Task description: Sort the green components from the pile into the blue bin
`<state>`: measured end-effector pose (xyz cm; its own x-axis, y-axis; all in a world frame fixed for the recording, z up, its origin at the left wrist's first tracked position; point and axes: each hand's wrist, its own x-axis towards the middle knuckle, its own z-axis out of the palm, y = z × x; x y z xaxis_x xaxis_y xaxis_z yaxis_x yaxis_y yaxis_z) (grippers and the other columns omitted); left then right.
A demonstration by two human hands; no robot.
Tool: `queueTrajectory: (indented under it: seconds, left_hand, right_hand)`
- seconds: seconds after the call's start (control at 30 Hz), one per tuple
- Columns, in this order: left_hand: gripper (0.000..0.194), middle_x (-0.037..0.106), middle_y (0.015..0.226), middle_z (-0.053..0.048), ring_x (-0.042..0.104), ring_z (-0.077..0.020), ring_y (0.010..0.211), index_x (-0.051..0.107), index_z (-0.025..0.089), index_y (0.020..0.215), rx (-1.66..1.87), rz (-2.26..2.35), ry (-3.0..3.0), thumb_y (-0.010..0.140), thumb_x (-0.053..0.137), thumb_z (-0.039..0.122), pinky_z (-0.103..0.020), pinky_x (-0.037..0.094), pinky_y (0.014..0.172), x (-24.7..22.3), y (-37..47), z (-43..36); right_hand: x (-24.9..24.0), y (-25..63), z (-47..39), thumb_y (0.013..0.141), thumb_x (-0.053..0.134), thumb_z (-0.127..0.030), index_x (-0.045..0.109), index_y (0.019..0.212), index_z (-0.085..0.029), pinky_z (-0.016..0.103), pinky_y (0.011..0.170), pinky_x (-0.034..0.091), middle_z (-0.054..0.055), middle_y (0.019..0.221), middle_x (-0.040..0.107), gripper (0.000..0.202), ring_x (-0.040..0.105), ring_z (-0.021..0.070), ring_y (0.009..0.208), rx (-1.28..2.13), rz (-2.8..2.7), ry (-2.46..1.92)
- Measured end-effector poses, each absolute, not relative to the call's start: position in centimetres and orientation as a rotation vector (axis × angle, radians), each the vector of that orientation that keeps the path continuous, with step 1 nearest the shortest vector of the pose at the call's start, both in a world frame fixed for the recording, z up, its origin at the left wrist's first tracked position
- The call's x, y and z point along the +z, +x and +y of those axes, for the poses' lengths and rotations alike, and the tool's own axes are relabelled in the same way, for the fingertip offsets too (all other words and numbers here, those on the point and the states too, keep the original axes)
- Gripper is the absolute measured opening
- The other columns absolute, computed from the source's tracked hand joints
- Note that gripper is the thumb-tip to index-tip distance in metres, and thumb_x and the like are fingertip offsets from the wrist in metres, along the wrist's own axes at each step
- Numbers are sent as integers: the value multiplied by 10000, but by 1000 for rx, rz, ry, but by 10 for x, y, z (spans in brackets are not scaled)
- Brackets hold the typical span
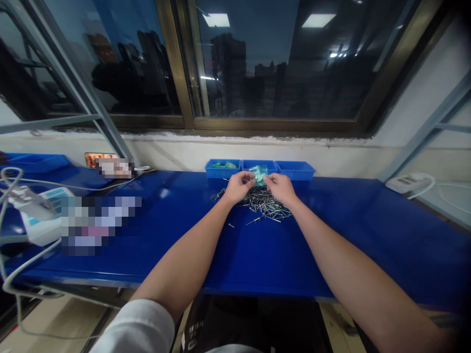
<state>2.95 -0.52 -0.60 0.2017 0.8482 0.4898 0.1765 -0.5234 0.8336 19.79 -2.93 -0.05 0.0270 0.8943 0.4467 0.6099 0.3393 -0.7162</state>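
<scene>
Both hands meet over a heap of thin metal pins that look like blind rivets (265, 205). A small green see-through plastic bag (259, 171) is stretched between them. My left hand (238, 187) pinches the bag's left side with thumb and fingers. On the other side, my right hand (281, 188) grips the right edge between its fingertips. What the bag contains is too small to make out. Some pins stick out beside my left hand, and one loose rivet (231, 225) lies apart, nearer to me.
Behind the heap stand a left blue bin (222, 173) with green bags, a middle blue bin (250, 163) and a right blue bin (296, 170). A white device (46, 230) with cables is at left, a phone (101, 159) by the wall, and a power strip (408, 182) at right.
</scene>
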Motion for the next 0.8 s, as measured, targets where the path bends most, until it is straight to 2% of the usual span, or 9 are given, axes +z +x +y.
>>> queueTrajectory:
  seconds: [0.17, 0.27, 0.33, 0.43, 0.53, 0.6, 0.7, 0.8]
  left_hand:
    - [168, 596, 732, -6, 524, -117, 652, 599, 149, 836, 1469, 1062, 1814, 697, 628, 238, -253, 427, 659, -6, 26, -1]
    - [97, 530, 638, 33, 488, -109, 602, 560, 172, 738, 1523, 1196, 1801, 702, 605, 250, -235, 398, 612, -5, 21, -1]
    - [125, 491, 591, 42, 476, -108, 585, 522, 180, 658, 1539, 1274, 1801, 714, 589, 268, -231, 384, 599, -3, 16, -1]
    - [145, 505, 593, 35, 491, -114, 601, 508, 183, 633, 1610, 1353, 1734, 716, 581, 278, -233, 390, 618, -1, 10, 2]
    - [111, 598, 745, 3, 538, -126, 678, 577, 173, 784, 1705, 1349, 1619, 703, 574, 248, -239, 420, 674, -1, 4, 9]
    - [272, 631, 925, -35, 562, -136, 723, 602, 163, 957, 1693, 1319, 1563, 697, 574, 239, -249, 439, 693, -1, 0, 15]
    - [522, 581, 1175, -80, 582, -145, 748, 542, 166, 1190, 1582, 1276, 1513, 673, 593, 219, -264, 458, 678, -2, -4, 21]
    - [688, 529, 1273, -97, 601, -171, 797, 436, 180, 1323, 1454, 1242, 1486, 658, 608, 219, -263, 467, 626, -4, -5, 25]
  right_hand:
    - [-1, 200, -29, 792, 495, -514, 613, 693, -185, 251, 540, 392, 25, 580, 643, 363, 590, 157, 557, 355, -1648, -1412]
    - [-1, 202, -29, 781, 513, -507, 636, 703, -184, 258, 551, 401, 35, 601, 657, 354, 604, 167, 582, 317, -1661, -1434]
    - [-1, 203, -29, 779, 521, -497, 644, 700, -185, 263, 562, 407, 35, 604, 661, 345, 611, 170, 592, 301, -1680, -1435]
    - [0, 203, -31, 779, 531, -477, 647, 678, -187, 267, 574, 407, 29, 591, 657, 328, 608, 166, 582, 268, -1709, -1440]
    - [1, 202, -33, 783, 538, -454, 653, 670, -189, 268, 585, 406, 30, 605, 662, 310, 602, 163, 585, 226, -1740, -1450]
    - [2, 201, -34, 785, 541, -439, 657, 670, -191, 267, 593, 407, 33, 623, 667, 296, 601, 162, 597, 211, -1758, -1452]
    - [2, 200, -34, 787, 541, -425, 657, 668, -194, 266, 589, 399, 29, 607, 658, 284, 595, 159, 589, 204, -1782, -1453]
    - [2, 200, -35, 789, 537, -420, 652, 665, -196, 267, 591, 391, 25, 593, 650, 281, 585, 156, 580, 186, -1811, -1453]
